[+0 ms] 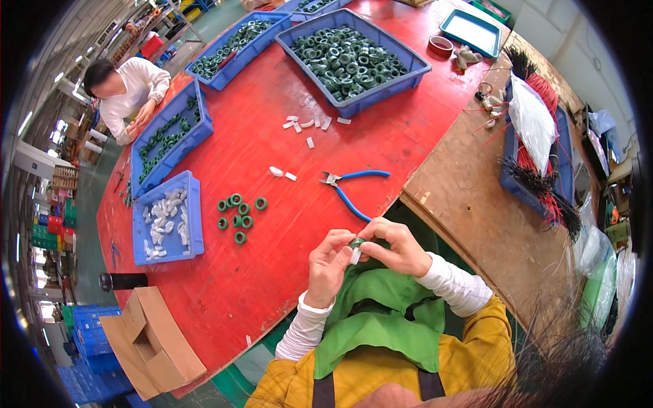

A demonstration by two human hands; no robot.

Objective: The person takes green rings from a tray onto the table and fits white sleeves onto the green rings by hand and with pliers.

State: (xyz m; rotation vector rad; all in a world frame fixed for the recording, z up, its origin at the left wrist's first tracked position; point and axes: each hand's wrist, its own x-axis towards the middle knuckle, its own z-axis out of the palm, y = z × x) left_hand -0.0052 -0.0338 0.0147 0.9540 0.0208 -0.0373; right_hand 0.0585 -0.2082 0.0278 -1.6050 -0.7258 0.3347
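Note:
Close to the table's near edge, my left hand and my right hand meet with fingertips pinched. Between them is a small dark green ring with a white plastic piece against it; the fingers partly cover both. Just beyond lie diagonal cutters with blue handles, their jaws pointing left. Several loose green rings sit on the red tabletop to the left. Small white pieces are scattered past the cutters.
Blue bins of green rings stand at the back and left, beside a bin of white pieces. An open cardboard box is at the near left. Wire bundles fill a bin at right. Another person sits at the far left.

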